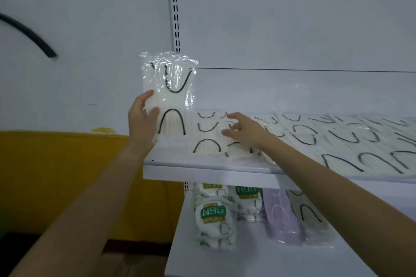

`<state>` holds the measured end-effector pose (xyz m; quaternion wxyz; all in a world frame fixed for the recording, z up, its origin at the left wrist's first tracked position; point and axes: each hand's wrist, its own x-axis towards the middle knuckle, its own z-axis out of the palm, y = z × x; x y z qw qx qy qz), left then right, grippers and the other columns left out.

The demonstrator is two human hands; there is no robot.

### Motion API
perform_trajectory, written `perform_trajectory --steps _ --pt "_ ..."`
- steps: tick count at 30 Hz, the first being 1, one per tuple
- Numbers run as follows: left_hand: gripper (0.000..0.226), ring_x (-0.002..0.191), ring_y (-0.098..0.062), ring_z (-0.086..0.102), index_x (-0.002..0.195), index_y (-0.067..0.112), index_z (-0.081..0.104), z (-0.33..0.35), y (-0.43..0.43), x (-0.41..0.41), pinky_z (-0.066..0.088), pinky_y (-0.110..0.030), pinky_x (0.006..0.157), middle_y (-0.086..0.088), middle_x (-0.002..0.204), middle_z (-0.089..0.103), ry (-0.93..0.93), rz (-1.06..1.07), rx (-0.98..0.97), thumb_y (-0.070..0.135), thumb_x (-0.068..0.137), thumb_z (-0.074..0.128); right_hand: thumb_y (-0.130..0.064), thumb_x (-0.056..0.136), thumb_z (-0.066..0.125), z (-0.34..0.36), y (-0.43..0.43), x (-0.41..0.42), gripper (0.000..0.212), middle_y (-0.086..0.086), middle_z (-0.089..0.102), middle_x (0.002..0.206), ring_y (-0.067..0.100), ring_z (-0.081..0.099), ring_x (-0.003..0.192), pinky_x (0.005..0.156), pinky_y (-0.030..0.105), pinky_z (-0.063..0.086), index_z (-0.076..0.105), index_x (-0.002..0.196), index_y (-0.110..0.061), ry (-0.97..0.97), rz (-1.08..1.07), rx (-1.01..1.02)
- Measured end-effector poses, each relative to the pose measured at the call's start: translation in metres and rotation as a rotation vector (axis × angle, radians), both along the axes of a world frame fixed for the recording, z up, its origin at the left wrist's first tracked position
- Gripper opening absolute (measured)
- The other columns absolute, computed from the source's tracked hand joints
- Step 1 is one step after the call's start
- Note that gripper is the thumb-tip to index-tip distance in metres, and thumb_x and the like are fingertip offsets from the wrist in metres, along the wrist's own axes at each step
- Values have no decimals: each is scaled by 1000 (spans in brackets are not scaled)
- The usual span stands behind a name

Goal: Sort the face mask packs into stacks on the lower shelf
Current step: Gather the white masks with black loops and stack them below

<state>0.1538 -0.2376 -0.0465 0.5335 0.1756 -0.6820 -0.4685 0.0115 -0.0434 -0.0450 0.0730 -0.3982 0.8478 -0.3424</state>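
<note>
My left hand (143, 117) grips a clear pack of white masks with black ear loops (173, 94), held upright above the left end of the upper shelf (209, 174). My right hand (244, 130) reaches over a like pack lying flat on that shelf (206, 139), fingers spread and touching the packs there. On the lower shelf (258, 263) lie N95 packs with green labels (212, 220), a second N95 pack (247, 200), a lilac mask pack (282, 216) and a white pack with black loops (310, 213).
Several more white packs with black loops (351, 141) cover the upper shelf to the right. A slotted shelf upright (174, 7) runs up the white wall. A yellow wall band (67, 175) lies to the left, and a dark cable (29, 33) hangs at upper left.
</note>
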Motion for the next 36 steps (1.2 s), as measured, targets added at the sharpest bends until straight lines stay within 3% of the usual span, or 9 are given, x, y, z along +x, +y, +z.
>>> perform_trajectory --steps 4,8,11,16,20,26,29,32,36 --pt "47 123 -4 41 130 17 51 -12 -13 16 31 -25 110 11 127 49 -49 5 36 -6 89 45 -47 85 61 -4 -19 8 72 9 51 135 29 46 124 101 36 37 30 143 -20 107 -75 200" --pt "48 127 -16 45 129 18 53 -16 -21 22 36 -37 110 6 131 49 -100 -41 38 -8 91 38 -24 86 63 1 -33 10 67 8 45 140 27 42 128 103 34 37 29 144 -16 87 -89 238" --pt "51 125 -18 45 131 17 51 -15 -22 22 39 -37 108 -1 139 46 -127 -57 71 -8 90 35 -2 86 53 2 -34 7 57 11 47 136 24 47 122 92 24 38 38 139 -14 -19 -111 76" --pt "46 123 -7 40 131 18 50 -11 -21 23 33 -20 102 3 138 45 -130 -22 56 -1 92 38 9 84 42 5 -26 5 48 3 49 92 15 45 64 40 11 37 56 120 -20 -100 -100 -439" --pt "34 122 -4 41 131 17 50 -2 -7 16 31 -16 97 4 137 47 -73 -87 60 17 98 46 9 84 47 12 -30 20 50 -4 46 83 11 46 64 46 14 39 53 120 -26 -342 -66 -772" --pt "46 114 -6 46 133 17 47 10 28 -7 42 -10 88 8 127 47 -86 -161 -38 14 89 62 2 88 51 21 -44 41 48 -4 48 87 10 49 67 60 22 48 47 127 -26 -333 -33 -761" --pt "49 116 -1 40 134 14 45 9 25 -6 35 -8 92 10 126 44 -71 -116 -81 4 89 59 -10 92 55 22 -22 18 48 3 53 108 14 53 90 75 27 48 40 136 -21 -118 -59 -572" --pt "54 119 -6 42 136 12 41 1 15 1 40 -13 98 3 132 44 -40 -90 -73 -2 87 58 -34 88 61 8 1 -19 68 13 46 136 29 43 124 102 36 36 26 145 -18 207 -134 39" --pt "52 120 -17 48 133 17 43 -6 6 5 48 -37 99 0 130 45 -25 -40 0 -2 87 56 -53 83 60 -6 4 -28 89 12 31 149 34 26 137 112 45 25 14 149 -15 191 -116 365"
